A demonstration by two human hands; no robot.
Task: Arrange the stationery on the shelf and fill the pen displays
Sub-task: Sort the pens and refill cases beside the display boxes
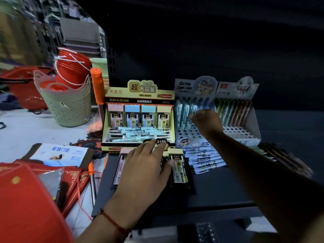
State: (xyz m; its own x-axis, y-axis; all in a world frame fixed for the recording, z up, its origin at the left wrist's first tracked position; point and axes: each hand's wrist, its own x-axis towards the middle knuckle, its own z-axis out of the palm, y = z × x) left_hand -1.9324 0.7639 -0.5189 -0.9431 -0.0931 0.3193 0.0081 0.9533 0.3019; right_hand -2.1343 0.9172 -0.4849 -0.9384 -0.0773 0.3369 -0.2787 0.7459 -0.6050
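Blue cartoon-printed pens (185, 109) stand slanted in a perforated display (189, 133).

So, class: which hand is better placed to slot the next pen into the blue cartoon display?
Probably the right hand: it is already up at the blue cartoon display, just above its empty holes. The left hand lies on the lead packs.

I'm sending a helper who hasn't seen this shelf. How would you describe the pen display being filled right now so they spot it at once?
On the dark shelf stand three cardboard displays in a row. Take the middle display, just right of the yellow lead-refill box, where the right hand reaches in. It alone has a cartoon boy on its blue header, light blue pens, and many empty holes; the right display shows a toothy monster.
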